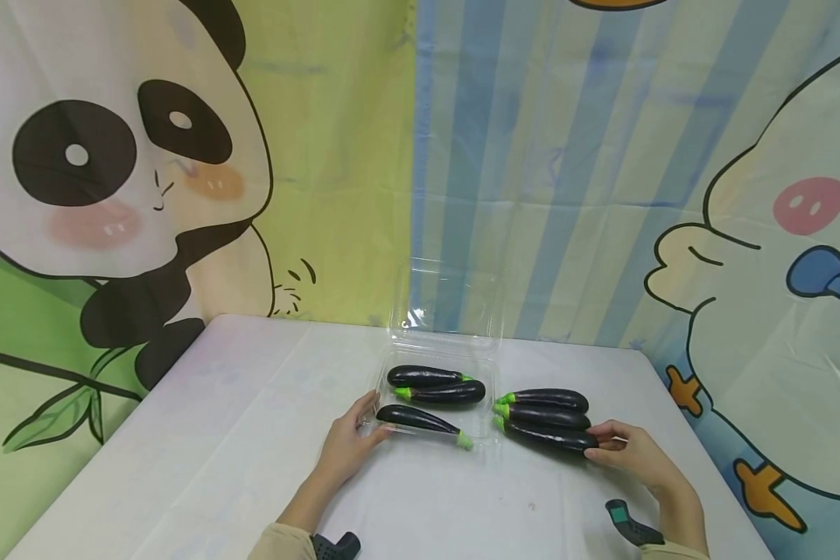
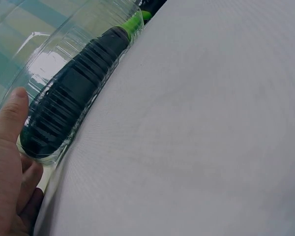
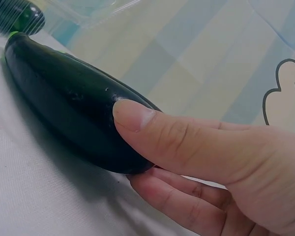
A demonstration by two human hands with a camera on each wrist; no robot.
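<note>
On the white desk (image 1: 252,435), the right hand (image 1: 637,459) pinches the blunt end of the nearest loose eggplant (image 1: 546,435), just right of a clear tray (image 1: 485,365). Left hand (image 1: 346,447) lies relaxed against the tray's corner. Glossy, likely slippery; mid-body grip seems safer.

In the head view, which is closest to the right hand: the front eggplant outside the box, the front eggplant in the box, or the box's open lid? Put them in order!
1. The front loose eggplant, right beside the right hand, whose fingers grip its end.
2. The front boxed eggplant, further left, by the left hand.
3. The lid, standing up at the back.
</note>
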